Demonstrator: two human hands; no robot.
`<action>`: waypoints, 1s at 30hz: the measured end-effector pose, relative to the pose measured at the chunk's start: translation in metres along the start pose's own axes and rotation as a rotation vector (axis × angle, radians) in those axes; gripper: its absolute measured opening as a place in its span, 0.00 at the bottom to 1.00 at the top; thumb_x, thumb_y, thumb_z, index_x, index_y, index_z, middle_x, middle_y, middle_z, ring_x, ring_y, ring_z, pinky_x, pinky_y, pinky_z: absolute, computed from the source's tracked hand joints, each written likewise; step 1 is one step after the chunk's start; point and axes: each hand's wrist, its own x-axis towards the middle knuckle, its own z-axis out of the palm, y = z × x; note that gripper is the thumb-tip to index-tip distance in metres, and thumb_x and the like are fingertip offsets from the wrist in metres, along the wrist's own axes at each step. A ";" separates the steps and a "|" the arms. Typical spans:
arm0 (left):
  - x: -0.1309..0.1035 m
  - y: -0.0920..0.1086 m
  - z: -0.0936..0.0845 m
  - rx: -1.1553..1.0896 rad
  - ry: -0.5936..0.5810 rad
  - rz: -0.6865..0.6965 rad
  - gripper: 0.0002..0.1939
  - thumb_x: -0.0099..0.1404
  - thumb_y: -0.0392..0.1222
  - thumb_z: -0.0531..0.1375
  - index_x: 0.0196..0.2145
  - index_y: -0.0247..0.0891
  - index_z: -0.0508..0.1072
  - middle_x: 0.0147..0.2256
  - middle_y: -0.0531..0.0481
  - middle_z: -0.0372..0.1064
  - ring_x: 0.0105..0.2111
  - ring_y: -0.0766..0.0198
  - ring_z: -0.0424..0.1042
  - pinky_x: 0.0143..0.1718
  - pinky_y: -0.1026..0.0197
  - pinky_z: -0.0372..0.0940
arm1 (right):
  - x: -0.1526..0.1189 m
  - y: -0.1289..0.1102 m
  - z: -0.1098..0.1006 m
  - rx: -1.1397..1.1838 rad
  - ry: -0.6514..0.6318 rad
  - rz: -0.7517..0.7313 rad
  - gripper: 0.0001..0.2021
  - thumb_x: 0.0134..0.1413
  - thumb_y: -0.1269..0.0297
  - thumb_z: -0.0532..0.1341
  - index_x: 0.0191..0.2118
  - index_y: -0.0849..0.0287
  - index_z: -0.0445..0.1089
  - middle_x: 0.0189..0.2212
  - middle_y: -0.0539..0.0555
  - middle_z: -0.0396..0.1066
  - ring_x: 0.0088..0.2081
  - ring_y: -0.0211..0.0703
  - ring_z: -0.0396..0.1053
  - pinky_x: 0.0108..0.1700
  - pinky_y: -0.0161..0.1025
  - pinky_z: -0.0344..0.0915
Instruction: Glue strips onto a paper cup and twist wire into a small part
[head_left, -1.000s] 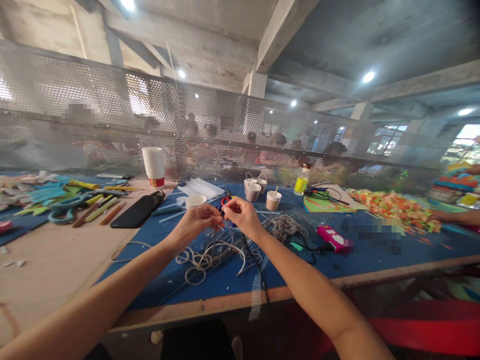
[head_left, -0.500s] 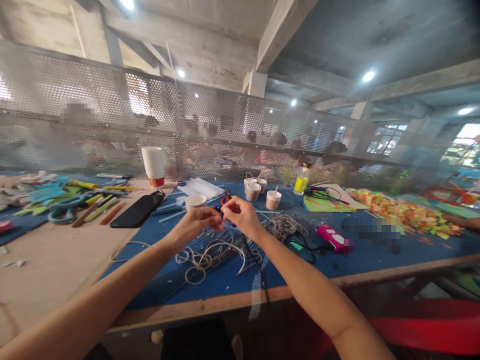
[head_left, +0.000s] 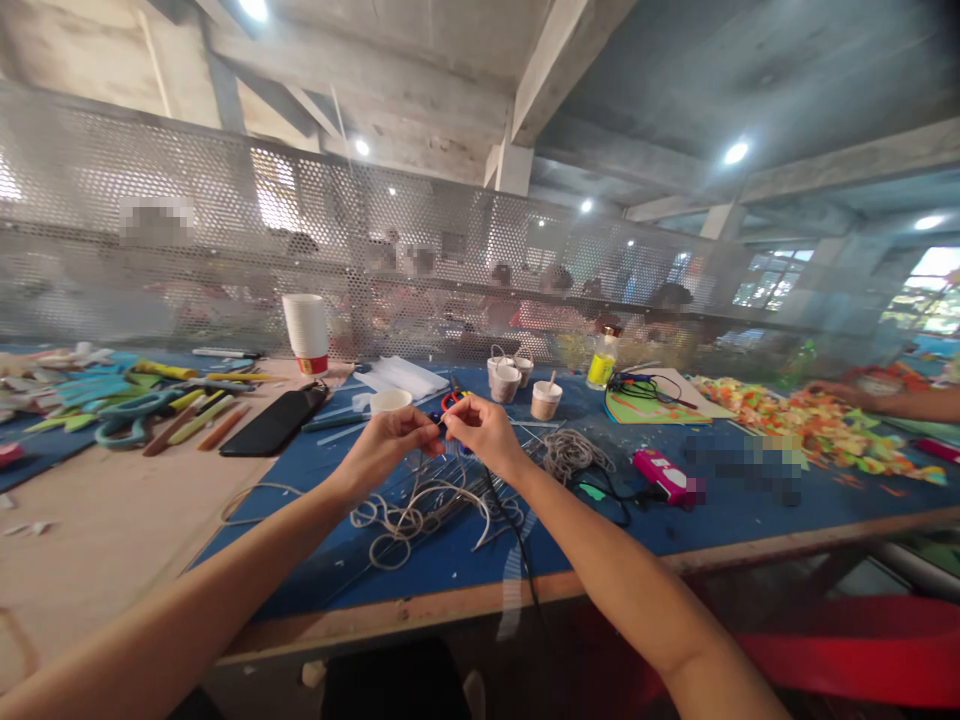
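Over the middle of the blue work surface, my left hand and my right hand meet with their fingertips almost touching. Both are closed in a pinch; the small thing between the fingers is too fine to name. Beneath them lies a loose tangle of pale cord among thin wire-like strands. A bundled coil of cord rests right of my right hand. Just behind my left hand stands a white paper cup. A tool with red handles is partly hidden behind my right hand.
Left are a black phone, blue-handled scissors and stacked paper cups. Behind stand small cups and a yellow-labelled bottle. A pink box and heaped petals lie right, where another person's arm reaches in.
My left hand's fingers have shifted slightly, while my right hand stays nearly still. At the right, another person's arm has reached farther in over the petals.
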 end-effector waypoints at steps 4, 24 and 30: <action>-0.003 0.006 0.001 -0.059 -0.049 -0.056 0.11 0.63 0.47 0.63 0.32 0.34 0.73 0.30 0.44 0.78 0.28 0.62 0.75 0.36 0.59 0.67 | 0.000 0.000 0.000 0.004 0.004 -0.001 0.08 0.51 0.60 0.62 0.32 0.59 0.69 0.23 0.47 0.70 0.25 0.35 0.68 0.30 0.32 0.65; 0.000 -0.002 0.000 0.175 -0.001 0.026 0.12 0.65 0.47 0.59 0.31 0.35 0.71 0.27 0.48 0.75 0.19 0.69 0.67 0.22 0.65 0.61 | 0.001 0.003 0.001 0.032 0.016 -0.017 0.07 0.51 0.61 0.62 0.32 0.59 0.68 0.23 0.47 0.70 0.24 0.35 0.67 0.28 0.31 0.64; -0.004 0.008 0.006 0.206 0.069 -0.009 0.10 0.60 0.45 0.63 0.32 0.34 0.72 0.26 0.50 0.74 0.19 0.68 0.66 0.21 0.65 0.61 | 0.001 0.004 0.001 0.036 0.015 -0.028 0.06 0.52 0.62 0.62 0.32 0.59 0.68 0.23 0.47 0.69 0.24 0.34 0.66 0.28 0.31 0.62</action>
